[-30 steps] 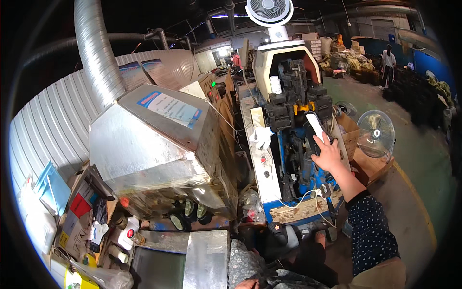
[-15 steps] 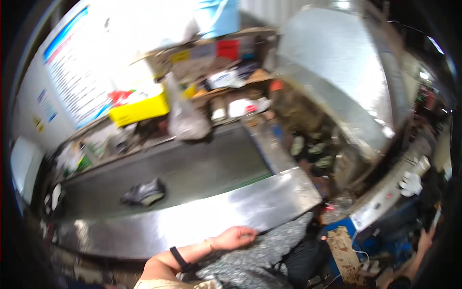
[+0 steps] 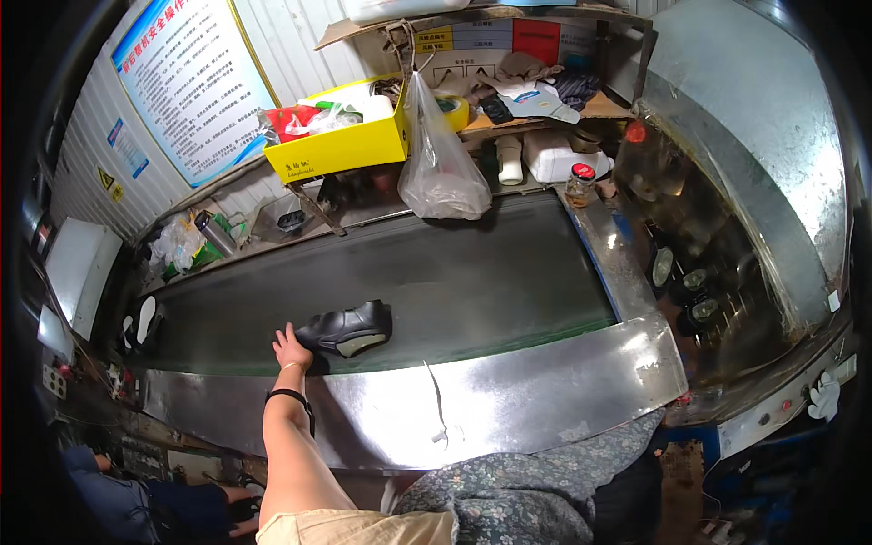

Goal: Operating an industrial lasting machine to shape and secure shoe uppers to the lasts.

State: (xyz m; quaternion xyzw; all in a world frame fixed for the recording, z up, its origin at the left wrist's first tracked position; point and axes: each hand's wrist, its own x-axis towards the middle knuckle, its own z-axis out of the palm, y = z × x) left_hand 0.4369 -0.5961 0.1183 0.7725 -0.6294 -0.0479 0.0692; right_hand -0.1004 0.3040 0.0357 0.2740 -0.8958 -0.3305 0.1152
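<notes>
My left hand [image 3: 292, 349] reaches out over the near edge of a dark conveyor belt [image 3: 490, 263], fingers spread and nothing grasped. It is right beside the toe of a black leather shoe [image 3: 347, 327], which lies on the belt with a greyish-green patch showing on its underside. Whether the fingertips touch the toe I cannot tell. A dark band circles my left wrist. My right hand is out of the picture. On the shiny metal ledge [image 3: 536, 391] in front of the belt lies a thin white cord [image 3: 437, 395].
Shoes with pale insoles [image 3: 146, 318] stand at the belt's left end. A yellow box [image 3: 341, 156] and a hanging plastic bag [image 3: 443, 168] are behind the belt. A red-lidded jar [image 3: 580, 185] stands at back right, near a metal hood [image 3: 772, 118]. Another person [image 3: 118, 495] sits lower left.
My left arm has swung from the ledge's right part out to the belt beside the shoe. The shoe sits further right in the picture as the view turned. The right hand has left the view.
</notes>
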